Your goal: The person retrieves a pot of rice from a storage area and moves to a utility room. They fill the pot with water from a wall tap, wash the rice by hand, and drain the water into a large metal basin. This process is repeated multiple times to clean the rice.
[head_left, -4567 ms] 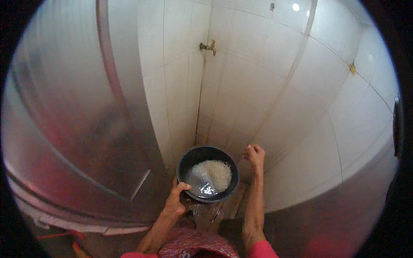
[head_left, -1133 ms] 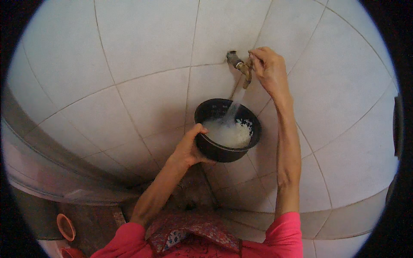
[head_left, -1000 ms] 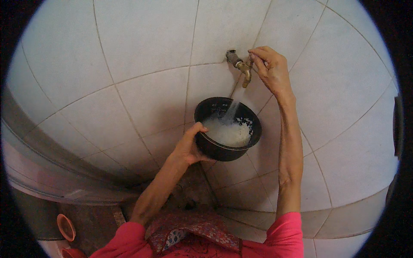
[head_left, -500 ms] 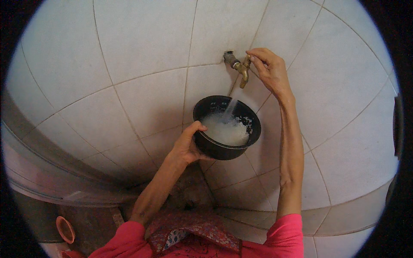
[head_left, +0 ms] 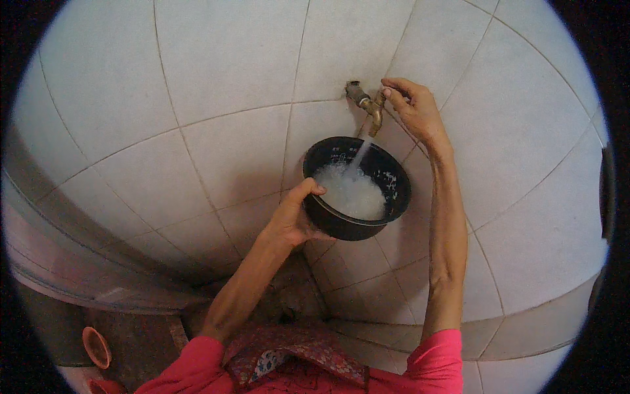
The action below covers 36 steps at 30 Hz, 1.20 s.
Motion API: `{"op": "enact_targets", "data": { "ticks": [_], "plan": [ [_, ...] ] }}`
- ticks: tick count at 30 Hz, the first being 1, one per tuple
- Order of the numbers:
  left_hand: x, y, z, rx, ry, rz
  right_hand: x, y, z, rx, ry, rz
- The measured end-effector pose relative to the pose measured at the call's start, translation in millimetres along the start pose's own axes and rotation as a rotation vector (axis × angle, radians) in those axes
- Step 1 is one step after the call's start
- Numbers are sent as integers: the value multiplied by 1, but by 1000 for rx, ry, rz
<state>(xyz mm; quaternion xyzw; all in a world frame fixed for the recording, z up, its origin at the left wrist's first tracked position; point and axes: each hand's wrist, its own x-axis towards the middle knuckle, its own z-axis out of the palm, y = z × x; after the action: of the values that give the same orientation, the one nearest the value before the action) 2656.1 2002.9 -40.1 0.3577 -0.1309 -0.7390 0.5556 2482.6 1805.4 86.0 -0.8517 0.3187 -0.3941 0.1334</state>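
My left hand (head_left: 293,215) grips a black rice-cooker pot (head_left: 348,228) by its left side, thumb over the rim and fingers underneath. The pot is tilted toward me beneath a brass tap (head_left: 375,123) on the wall. A stream of water (head_left: 360,156) runs from the spout into it. Cloudy water and what looks like white rice (head_left: 357,197) fill the lower part, and pale grains cling to the inner right wall. Up at the tap, my right hand (head_left: 420,113) pinches the handle between thumb and fingertips, which partly hide it.
Pale tiled walls (head_left: 230,154) meet in a corner behind the tap. A curved pinkish panel or ledge (head_left: 79,262) runs along the left. Low at the left are an orange-rimmed bowl (head_left: 97,347) and a red container (head_left: 105,386) cut off by the picture's edge.
The pot has moved slightly right and up, closer under the spout. My right hand stays on the tap handle, and water runs in both frames.
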Motion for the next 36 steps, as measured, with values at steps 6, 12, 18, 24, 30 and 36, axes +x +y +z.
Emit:
{"op": "enact_targets", "data": {
  "ticks": [6,12,18,24,30,36],
  "plan": [
    [12,1,2,-6,-61,-9,10,17,-1,79,-25,41],
    [29,-1,3,-20,-107,-15,15,21,-9,41,9,-15],
    [26,2,15,-33,-100,3,15,23,-8,49,46,20],
    [31,4,14,-45,-69,4,17,16,-8,-103,55,7],
    [24,4,16,-32,-13,25,12,-10,3,-433,183,-39],
    [-11,0,-14,-24,-43,24,-15,-70,40,-704,252,119]
  ]
}}
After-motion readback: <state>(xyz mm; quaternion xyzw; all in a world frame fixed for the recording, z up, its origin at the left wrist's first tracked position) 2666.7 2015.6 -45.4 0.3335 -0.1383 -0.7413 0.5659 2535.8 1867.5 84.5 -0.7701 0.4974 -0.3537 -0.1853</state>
